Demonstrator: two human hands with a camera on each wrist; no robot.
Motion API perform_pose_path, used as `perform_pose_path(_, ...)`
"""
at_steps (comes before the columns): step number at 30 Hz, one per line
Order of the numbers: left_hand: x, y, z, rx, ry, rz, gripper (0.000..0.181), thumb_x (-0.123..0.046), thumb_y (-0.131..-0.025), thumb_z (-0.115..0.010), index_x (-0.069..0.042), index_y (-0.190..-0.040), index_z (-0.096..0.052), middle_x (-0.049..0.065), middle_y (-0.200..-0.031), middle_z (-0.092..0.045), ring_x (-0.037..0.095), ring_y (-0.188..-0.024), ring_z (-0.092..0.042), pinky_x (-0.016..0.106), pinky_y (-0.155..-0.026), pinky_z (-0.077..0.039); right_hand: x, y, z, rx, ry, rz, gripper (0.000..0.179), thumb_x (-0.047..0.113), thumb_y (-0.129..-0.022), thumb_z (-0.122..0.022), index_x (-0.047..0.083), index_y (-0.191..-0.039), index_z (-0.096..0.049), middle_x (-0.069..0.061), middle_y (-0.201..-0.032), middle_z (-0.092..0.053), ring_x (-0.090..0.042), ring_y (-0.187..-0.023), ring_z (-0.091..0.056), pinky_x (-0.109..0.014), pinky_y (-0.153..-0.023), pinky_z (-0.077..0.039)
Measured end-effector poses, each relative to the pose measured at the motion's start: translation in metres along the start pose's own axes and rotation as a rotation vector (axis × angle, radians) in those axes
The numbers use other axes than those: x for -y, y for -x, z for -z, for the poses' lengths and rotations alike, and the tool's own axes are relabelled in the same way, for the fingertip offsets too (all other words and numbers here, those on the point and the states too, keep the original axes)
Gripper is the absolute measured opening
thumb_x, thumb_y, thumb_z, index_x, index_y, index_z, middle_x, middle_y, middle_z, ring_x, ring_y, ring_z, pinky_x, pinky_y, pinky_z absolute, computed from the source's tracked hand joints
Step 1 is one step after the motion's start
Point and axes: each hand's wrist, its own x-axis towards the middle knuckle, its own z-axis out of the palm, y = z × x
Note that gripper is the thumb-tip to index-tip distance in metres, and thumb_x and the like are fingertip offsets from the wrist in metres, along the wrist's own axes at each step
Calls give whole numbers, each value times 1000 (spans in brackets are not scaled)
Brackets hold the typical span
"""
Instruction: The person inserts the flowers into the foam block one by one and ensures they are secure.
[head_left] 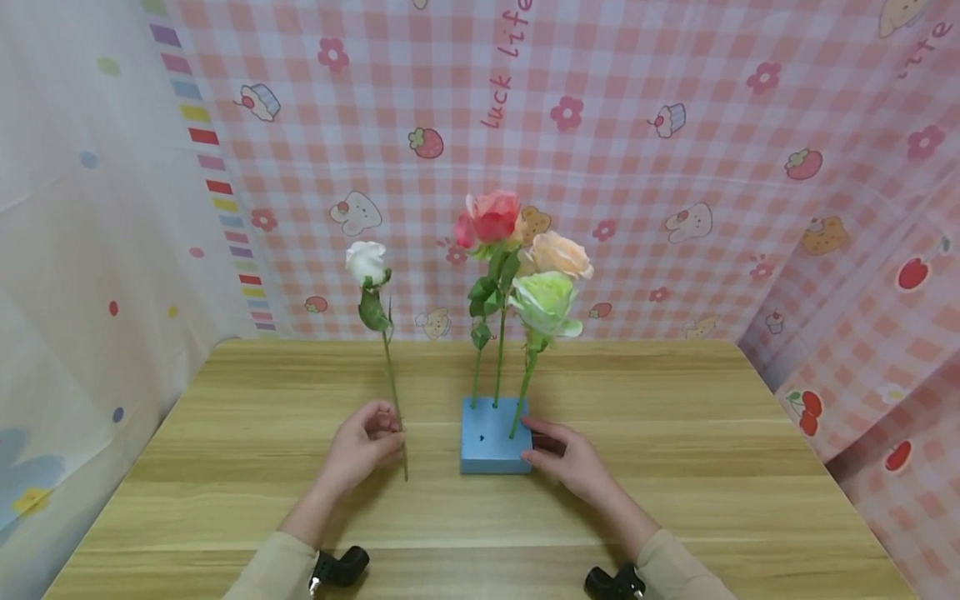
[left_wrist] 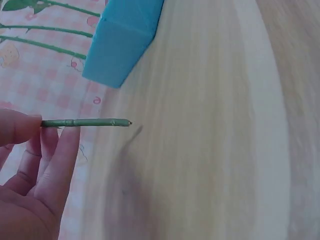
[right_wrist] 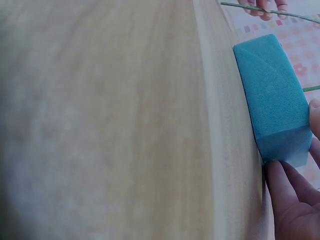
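My left hand (head_left: pixel 366 446) pinches the stem of a white rose (head_left: pixel 366 263) between thumb and fingers. The rose stands nearly upright, and its bare stem end (left_wrist: pixel 117 122) points down, clear of the table. To its right is a blue foam block (head_left: pixel 495 463). My right hand (head_left: pixel 573 462) grips the block's right end with thumb and fingers. A red rose (head_left: pixel 492 218), a peach rose (head_left: pixel 558 254) and a green rose (head_left: pixel 545 304) rise from the block, their stems in its top. A small dark hole (head_left: pixel 482 437) shows near the block's front left.
The block sits on a wood-grain table (head_left: pixel 645 383). A pink checked cloth (head_left: pixel 600 167) hangs behind and to the right, and a pale dotted cloth (head_left: pixel 97 250) hangs at left. Black wrist devices (head_left: pixel 341 568) are beside both sleeves.
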Motion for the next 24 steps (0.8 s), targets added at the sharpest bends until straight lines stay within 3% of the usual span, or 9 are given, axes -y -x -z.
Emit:
perform_pose_path(3, -4, -2, -5, -10, -43, -68, 26, 14, -82, -68, 2, -102, -57, 15, -92, -62, 22, -83, -61, 26, -72, -57, 10, 2, 0, 5, 4, 2, 48, 6, -92, -71, -9, -134, -54, -29, -130, -57, -42, -116, -58, -45, -97, -50)
perform_pose_path(8, -13, -4, -12, -34, -80, -169, 24, 14, -80, -70, 1, -99, -59, 14, -90, -64, 20, -83, -61, 23, -74, -54, 9, 1, 0, 7, 0, -6, 48, 7, -92, -71, -8, -135, -55, -28, -131, -57, -42, -117, -58, -43, -99, -49)
perform_pose_path(10, -19, -5, -16, -36, -77, -196, 24, 13, -81, -70, 1, -99, -59, 14, -90, -64, 21, -83, -61, 23, -73, -54, -2, -1, 0, 6, 1, 0, 49, 10, -92, -72, -5, -135, -56, -26, -132, -57, -39, -118, -58, -41, -99, -50)
perform_pose_path(24, -42, -9, -43, -30, -81, -335, 22, 15, -81, -68, 2, -97, -61, 13, -89, -66, 27, -87, -66, 29, -72, -59, -4, -2, 0, 11, -5, 13, 50, 11, -91, -73, -5, -135, -56, -25, -131, -58, -39, -117, -58, -36, -97, -50)
